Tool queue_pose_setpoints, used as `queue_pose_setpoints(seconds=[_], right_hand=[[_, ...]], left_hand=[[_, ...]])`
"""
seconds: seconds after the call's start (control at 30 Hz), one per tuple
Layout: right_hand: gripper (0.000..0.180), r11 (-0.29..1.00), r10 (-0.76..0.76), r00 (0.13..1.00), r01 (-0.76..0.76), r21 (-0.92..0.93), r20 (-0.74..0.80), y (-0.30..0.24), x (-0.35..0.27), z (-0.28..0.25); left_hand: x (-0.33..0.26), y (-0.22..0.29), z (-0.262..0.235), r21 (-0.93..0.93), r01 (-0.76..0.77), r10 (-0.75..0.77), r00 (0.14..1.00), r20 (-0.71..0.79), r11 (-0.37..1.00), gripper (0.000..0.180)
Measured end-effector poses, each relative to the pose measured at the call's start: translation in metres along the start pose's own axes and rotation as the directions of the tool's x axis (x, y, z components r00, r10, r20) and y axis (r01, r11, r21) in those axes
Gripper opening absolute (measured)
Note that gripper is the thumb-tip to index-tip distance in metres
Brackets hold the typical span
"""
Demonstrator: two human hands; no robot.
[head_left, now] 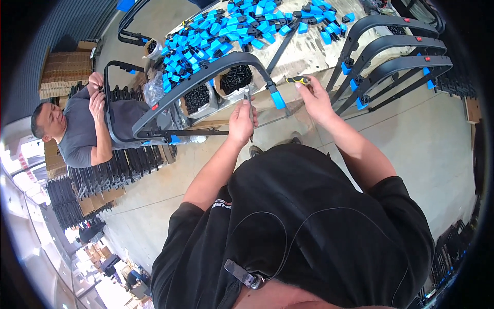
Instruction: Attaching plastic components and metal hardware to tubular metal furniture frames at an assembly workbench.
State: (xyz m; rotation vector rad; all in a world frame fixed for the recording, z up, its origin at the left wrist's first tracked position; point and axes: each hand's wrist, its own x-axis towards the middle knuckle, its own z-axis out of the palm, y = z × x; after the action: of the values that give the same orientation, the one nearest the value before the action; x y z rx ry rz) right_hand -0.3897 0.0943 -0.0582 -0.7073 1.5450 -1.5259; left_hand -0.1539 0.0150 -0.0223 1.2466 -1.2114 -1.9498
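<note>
Dead centre is the curved dark frame (pixel 206 72), a big grey-black arch lying across the edge of the workbench (pixel 303 54), with a blue clip (pixel 278 99) capping the end nearest the person and a thin crossbar running along its lower side. That end sits right between the two hands, which looks like the reason it is pulled out over the bench edge: the working end is in easy reach.

The left hand (pixel 242 121) is closed around a slim metal rod or pin (pixel 250 110) held upright just beside the frame's end, fingers curled tight on it, seemingly to keep it steady and lined up. The right hand (pixel 315 100) pinches a small yellow-and-black tool (pixel 297 80), probably a screwdriver handle, thumb and fingertips shut on it, tip pointing left toward the blue clip.

Moving outward: just behind the frame, open bags of small black fasteners (pixel 235 78) sit at the bench edge, close to hand. Beyond them the bench top is heaped with blue and black plastic clips (pixel 226 28). To the right, three finished-looking arched frames (pixel 396 51) lean stacked together, each with blue clips and a red dot.

Off to the left a co-worker in a grey shirt (pixel 77 134) holds another dark frame (pixel 110 103) with both hands, with stacks of black parts (pixel 118 167) beside them on the concrete floor (pixel 422 144).
</note>
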Motion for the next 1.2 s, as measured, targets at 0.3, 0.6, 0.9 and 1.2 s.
queue_pose_setpoints(seconds=[0.3,0.6,0.9,1.2], right_hand=[[0.031,0.941,0.283,0.954,-0.257,0.222,-0.095,0.003,0.033,0.021],[0.04,0.893,0.394,0.919,-0.375,0.25,-0.028,0.017,0.039,0.024],[0.034,0.878,0.395,0.919,-0.375,0.297,-0.008,0.021,0.048,0.023],[0.033,0.902,0.37,0.929,-0.359,0.241,-0.001,0.023,0.044,0.021]], left_hand=[[0.021,-0.001,0.019,0.415,0.087,-0.05,0.994,-0.098,0.906,0.032],[0.023,0.019,0.038,0.366,0.126,-0.181,0.976,0.119,0.922,0.031],[0.038,0.047,0.046,0.332,0.164,-0.216,0.968,0.126,0.929,0.032],[0.032,0.045,0.049,0.245,0.246,-0.283,0.95,0.131,0.938,0.063]])
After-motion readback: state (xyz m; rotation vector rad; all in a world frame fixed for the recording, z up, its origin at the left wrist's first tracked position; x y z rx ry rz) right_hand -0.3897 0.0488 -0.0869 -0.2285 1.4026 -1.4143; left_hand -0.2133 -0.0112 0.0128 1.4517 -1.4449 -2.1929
